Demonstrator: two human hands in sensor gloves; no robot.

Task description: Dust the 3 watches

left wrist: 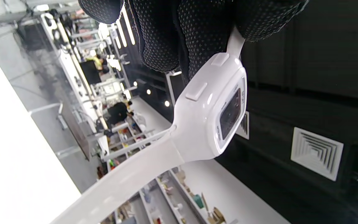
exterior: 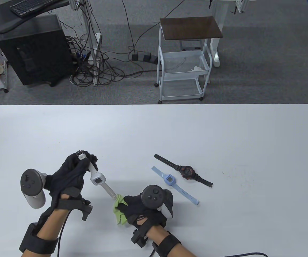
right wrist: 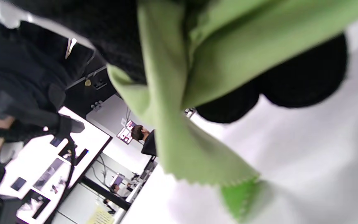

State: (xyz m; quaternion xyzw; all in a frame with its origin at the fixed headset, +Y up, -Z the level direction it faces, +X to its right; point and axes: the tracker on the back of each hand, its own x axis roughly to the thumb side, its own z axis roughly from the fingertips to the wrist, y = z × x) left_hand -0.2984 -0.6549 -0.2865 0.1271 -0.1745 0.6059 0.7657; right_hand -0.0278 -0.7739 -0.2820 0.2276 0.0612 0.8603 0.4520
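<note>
The left hand (exterior: 73,171) pinches the buckle end of a white watch (exterior: 98,180), fingers curled round the upper strap. The watch is pale and glossy, with a rounded square case, a small dark screen and raised side buttons that show plainly in the left wrist view (left wrist: 211,109). It is held above the tabletop (exterior: 223,128), its long axis slanting from the buckle at the far left down toward the near right, the screen facing up.

The lower strap tip meets a green cloth (exterior: 119,207), which the right hand (exterior: 143,208) grips bunched in its curled fingers; in the right wrist view the cloth (right wrist: 182,102) hangs in folds with a pinked edge.

Just right of that hand, a light blue watch (exterior: 170,180) lies flat on the tabletop, straps stretched out, running from far left to near right. Close beside it on the right lies a black watch (exterior: 187,172) with reddish marks on its round face, laid out along much the same slant. The two do not touch.
</note>
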